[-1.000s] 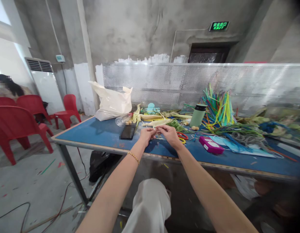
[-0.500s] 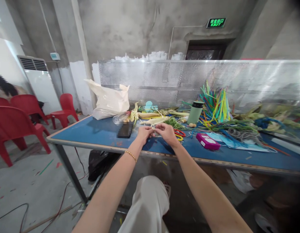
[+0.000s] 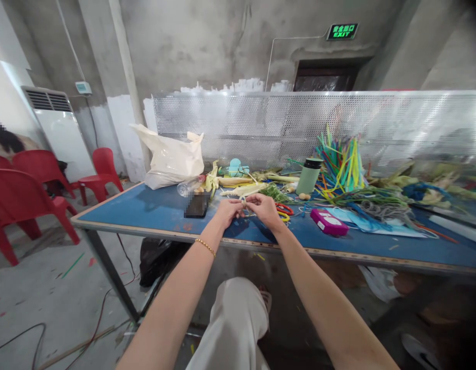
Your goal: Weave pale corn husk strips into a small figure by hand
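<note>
My left hand (image 3: pixel 228 211) and my right hand (image 3: pixel 264 210) meet over the front of the blue table. Fingertips of both pinch a small pale piece (image 3: pixel 244 202) between them, too small and covered to name surely. Just behind the hands lie pale corn husks (image 3: pixel 243 190) and a bunch of green leaves (image 3: pixel 275 192). Red and yellow loops (image 3: pixel 284 209), like handles, lie beside my right hand. A dark phone-like slab (image 3: pixel 196 205) with a blurred surface rests left of my left hand.
On the blue table (image 3: pixel 118 208) stand a cream plastic bag (image 3: pixel 175 159), a clear bottle (image 3: pixel 188 187), a green tumbler (image 3: pixel 309 177) and a bundle of colourful strips (image 3: pixel 347 167). A purple box (image 3: pixel 328 222) lies at right, near tangled cords (image 3: pixel 376 208). Perforated metal panel (image 3: pixel 238 121) behind.
Both hands stay together at nearly the same spot, and the pale piece between the fingertips shows slightly more. The whole view has shifted a little.
</note>
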`<state>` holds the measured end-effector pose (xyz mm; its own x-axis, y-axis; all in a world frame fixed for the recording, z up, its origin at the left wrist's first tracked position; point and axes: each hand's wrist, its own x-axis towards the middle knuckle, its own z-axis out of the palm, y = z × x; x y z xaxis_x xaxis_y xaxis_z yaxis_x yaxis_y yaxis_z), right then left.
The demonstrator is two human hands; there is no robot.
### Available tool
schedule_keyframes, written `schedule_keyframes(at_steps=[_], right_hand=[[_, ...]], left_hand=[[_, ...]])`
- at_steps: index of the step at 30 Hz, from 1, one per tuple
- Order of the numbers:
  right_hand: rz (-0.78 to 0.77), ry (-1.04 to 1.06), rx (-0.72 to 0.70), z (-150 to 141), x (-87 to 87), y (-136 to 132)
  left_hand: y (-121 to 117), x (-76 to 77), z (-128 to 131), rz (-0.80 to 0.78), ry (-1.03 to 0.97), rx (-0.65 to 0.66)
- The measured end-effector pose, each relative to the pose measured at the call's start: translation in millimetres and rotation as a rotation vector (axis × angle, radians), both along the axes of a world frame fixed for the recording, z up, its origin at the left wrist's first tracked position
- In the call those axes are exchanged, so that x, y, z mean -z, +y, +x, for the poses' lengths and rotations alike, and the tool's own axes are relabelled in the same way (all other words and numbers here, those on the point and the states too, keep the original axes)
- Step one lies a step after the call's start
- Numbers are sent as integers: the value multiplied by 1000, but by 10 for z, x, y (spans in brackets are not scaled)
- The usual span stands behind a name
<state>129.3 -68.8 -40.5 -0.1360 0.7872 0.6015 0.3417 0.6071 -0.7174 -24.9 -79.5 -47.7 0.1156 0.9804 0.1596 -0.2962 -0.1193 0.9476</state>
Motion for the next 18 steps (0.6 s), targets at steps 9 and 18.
schedule_keyframes(at_steps=[9, 18], right_hand=[[10, -15, -17, -15, -26, -38], [-6, -1, -45, -24, -13, -32]], left_hand=[[-22, 20, -3, 7, -23, -32], [-17, 34, -7, -20, -26, -63]])
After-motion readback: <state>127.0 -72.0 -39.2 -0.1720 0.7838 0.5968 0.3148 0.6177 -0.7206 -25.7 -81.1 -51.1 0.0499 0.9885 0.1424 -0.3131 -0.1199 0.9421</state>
